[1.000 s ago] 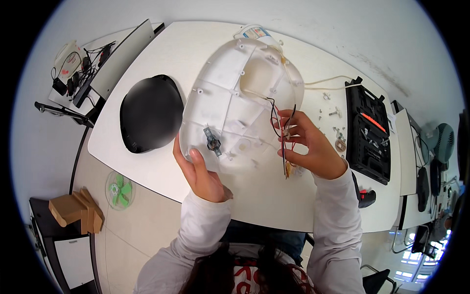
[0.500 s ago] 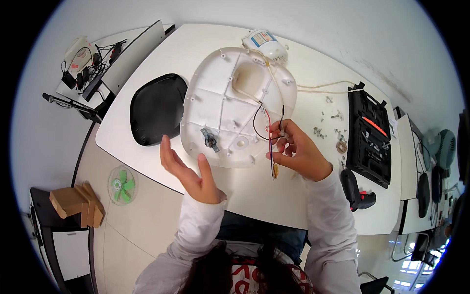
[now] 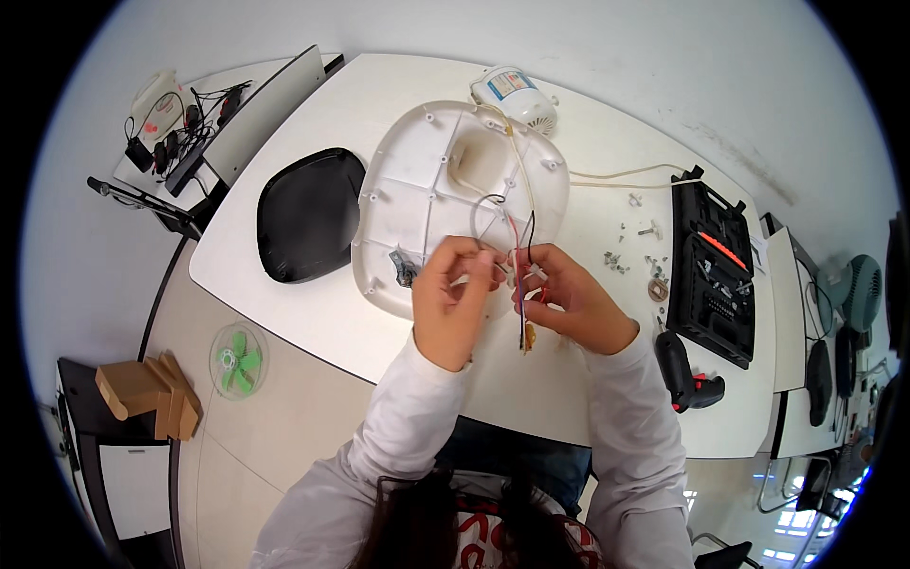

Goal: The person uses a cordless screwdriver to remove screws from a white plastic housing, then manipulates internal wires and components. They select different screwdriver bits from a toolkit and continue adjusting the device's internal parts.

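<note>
A white plastic fan base [image 3: 398, 204] lies upside down on the table, with its ribs and screw posts showing. Wires run from its opening to my hands, and red, blue and black leads [image 3: 521, 318] dangle below them. With thumb and fingers my right hand [image 3: 573, 302] pinches the wires next to a small white connector [image 3: 536, 273]. My left hand [image 3: 450, 303] meets it over the base's near edge, fingertips closed around a wire; the exact grip is partly hidden. A metal bracket part [image 3: 405, 269] sits in the base beside my left hand.
Left of the base lies a black cover [image 3: 308, 218]. Behind stands a white motor housing [image 3: 515, 95]. On the right are loose screws [image 3: 614, 261], an open black tool case [image 3: 711, 275] and a power screwdriver [image 3: 675, 370]. A green-bladed fan part [image 3: 239, 360] rests on the floor.
My left hand has moved right from the base's left near edge to the wires, and its fingers have closed. My right hand keeps its hold; the wire loop has shifted.
</note>
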`<state>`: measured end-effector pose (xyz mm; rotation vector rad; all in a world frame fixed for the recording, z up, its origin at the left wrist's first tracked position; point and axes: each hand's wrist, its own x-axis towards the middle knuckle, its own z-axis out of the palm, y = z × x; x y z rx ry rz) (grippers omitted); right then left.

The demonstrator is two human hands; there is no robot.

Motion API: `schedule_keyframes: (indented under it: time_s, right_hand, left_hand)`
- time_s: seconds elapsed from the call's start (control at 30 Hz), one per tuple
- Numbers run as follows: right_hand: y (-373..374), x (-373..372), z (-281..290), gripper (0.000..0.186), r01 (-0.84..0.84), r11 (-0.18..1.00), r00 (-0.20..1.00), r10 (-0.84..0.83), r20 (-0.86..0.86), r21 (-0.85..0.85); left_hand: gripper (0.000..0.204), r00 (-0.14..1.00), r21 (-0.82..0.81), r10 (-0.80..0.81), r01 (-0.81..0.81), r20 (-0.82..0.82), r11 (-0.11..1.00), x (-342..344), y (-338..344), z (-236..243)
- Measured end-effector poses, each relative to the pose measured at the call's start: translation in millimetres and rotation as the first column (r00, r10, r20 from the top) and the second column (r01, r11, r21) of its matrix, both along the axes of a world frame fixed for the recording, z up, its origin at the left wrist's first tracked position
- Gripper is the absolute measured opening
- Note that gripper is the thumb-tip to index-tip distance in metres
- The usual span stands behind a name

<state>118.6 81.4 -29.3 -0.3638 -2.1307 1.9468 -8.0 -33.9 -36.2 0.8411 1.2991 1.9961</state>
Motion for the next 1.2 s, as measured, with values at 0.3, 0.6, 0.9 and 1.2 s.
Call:
schedule_keyframes:
  time_s: [0.3, 0.6, 0.9, 1.2]
  right_hand:
    - [2.3, 4.3, 6.0, 0.024, 0.151, 0.96, 0.982, -0.172, -0.071, -0.236]
    - [-4.3, 0.9, 10.3, 0.016, 0.274, 0.943, 0.949, -0.297, -0.103, -0.187]
    - [-2.7, -1.2, 13.7, 0.014, 0.252, 0.948, 0.947, -0.282, -0.151, -0.192]
    - [-4.2, -5.2, 6.8, 0.024, 0.213, 0.977, 0.974, -0.214, -0.074, -0.019]
  left_hand:
    - [0.014, 0.999, -0.023, -0.022, 0.023, 0.046, 0.999, -6.5, -7.4, 0.0]
    - [0.016, 0.988, 0.017, -0.083, 0.082, 0.128, 0.997, -3.0, -3.6, -3.6]
    - [0.019, 0.979, -0.008, -0.141, 0.144, 0.149, 0.99, -5.0, -2.3, -5.5]
    - [0.011, 0.988, 0.013, -0.135, 0.134, 0.081, 0.991, -7.4, -2.2, -15.1]
